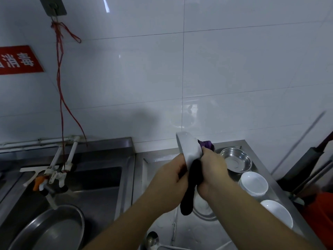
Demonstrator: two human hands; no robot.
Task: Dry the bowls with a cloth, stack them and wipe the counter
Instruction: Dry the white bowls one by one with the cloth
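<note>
- Two steel basins sit far left: a sink (97,179) with white taps (54,170), and a round metal pan (54,230) inside it.
- My left hand (169,183) curls its fingers round the rim of a white bowl (190,150), held on edge above the counter (162,221).
- My right hand (213,170) grips a dark purple cloth (192,184) against that bowl; its tail hangs down.
- Further right stand a steel bowl (236,159) and two white bowls (254,183), near the counter's edge.
</note>
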